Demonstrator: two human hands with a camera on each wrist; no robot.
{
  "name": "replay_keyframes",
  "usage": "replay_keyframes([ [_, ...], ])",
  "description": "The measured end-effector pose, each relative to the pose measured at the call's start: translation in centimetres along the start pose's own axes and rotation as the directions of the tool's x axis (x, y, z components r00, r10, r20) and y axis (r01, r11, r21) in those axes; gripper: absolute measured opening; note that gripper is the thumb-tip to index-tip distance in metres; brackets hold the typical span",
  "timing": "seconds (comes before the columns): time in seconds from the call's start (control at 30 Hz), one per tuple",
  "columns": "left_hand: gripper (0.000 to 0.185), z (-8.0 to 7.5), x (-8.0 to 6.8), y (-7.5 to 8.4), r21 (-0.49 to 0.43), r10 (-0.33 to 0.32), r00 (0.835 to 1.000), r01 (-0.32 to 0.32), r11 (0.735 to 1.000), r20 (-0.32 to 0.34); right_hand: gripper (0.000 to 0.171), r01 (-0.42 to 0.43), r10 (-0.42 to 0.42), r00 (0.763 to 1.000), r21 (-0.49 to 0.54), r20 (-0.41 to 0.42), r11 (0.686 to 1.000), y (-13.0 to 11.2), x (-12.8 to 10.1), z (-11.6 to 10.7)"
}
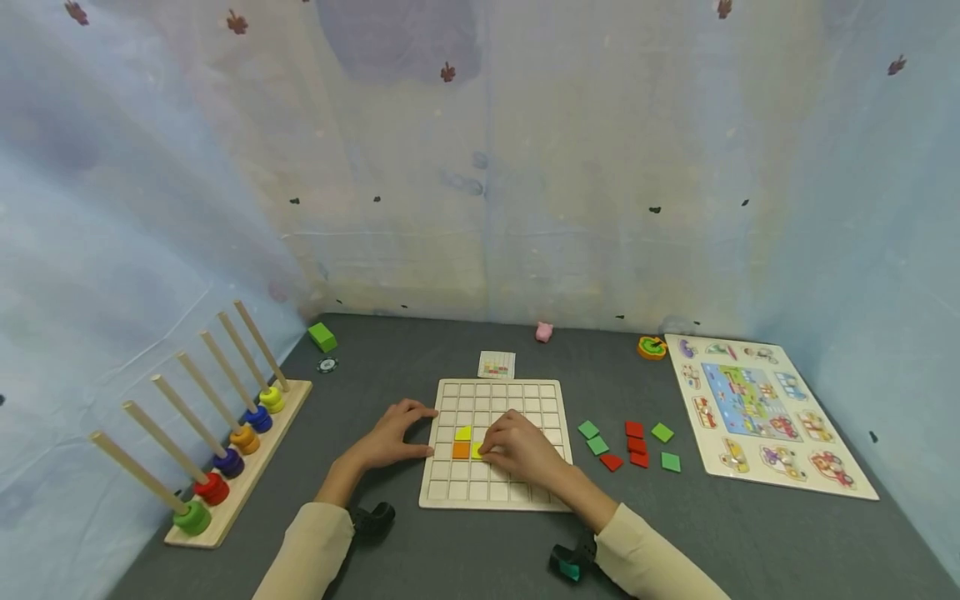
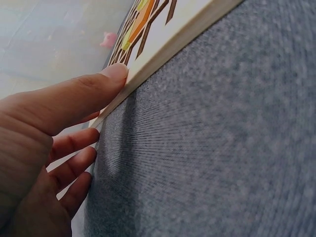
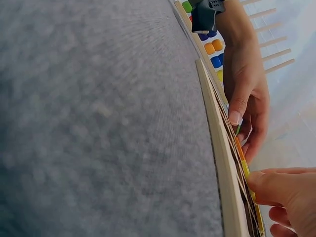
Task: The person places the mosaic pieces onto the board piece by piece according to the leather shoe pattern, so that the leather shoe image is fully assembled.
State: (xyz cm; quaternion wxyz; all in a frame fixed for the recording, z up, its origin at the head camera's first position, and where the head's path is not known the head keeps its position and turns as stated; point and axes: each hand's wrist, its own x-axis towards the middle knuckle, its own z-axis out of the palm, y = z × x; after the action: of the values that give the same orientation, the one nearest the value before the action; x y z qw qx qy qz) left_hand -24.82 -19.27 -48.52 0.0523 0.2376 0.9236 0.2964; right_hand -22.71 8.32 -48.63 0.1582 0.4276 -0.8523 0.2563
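Observation:
In the head view a wooden grid board (image 1: pixel 491 493) lies flat on the dark table. On it are a yellow tile (image 1: pixel 462 433) and, just below, an orange tile (image 1: pixel 460 451). To the right of the orange one, my right hand (image 1: pixel 525 450) pinches a second yellow tile (image 1: pixel 476 451) at the board's surface, covering part of it. My left hand (image 1: pixel 392 435) touches the board's left edge with thumb and index finger spread apart. Seen from the left wrist, the thumb (image 2: pixel 111 74) rests along the rim while the other fingers bend loosely beside it.
A small pattern card (image 1: pixel 497 364) lies behind the board. To its right are several green tiles (image 1: pixel 588 429) and red tiles (image 1: pixel 634 429). A peg stand with rings (image 1: pixel 225 500) stands left, a picture puzzle (image 1: pixel 787 475) right. A pink pig figure (image 1: pixel 543 332) sits at the back.

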Motion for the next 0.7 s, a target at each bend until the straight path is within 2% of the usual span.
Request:
replay_keyframes([
  [0.17, 0.061, 0.0, -0.1, -0.1, 0.003, 0.004, 1.0, -0.004, 1.0, 0.005, 0.007, 0.003, -0.003, 1.0, -0.01, 0.026, 1.0, 0.1, -0.1, -0.1],
  [0.37, 0.061, 0.0, -0.1, -0.1, 0.01, 0.01, 1.0, -0.01, 1.0, -0.001, 0.019, -0.007, 0.009, 1.0, 0.073, -0.027, 0.997, 1.0, -1.1, -0.9],
  [0.47, 0.061, 0.0, -0.1, 0.1, -0.001, 0.005, 1.0, -0.005, 1.0, 0.002, 0.022, -0.03, 0.039, 0.997, 0.12, -0.071, 0.992, 1.9, -1.9, -1.9],
  [0.7, 0.061, -0.1, 0.0, 0.2, 0.008, -0.013, 1.0, 0.013, 1.0, 0.006, 0.023, -0.137, 0.15, 0.982, 0.109, -0.114, 0.985, 4.2, -4.1, -4.8],
])
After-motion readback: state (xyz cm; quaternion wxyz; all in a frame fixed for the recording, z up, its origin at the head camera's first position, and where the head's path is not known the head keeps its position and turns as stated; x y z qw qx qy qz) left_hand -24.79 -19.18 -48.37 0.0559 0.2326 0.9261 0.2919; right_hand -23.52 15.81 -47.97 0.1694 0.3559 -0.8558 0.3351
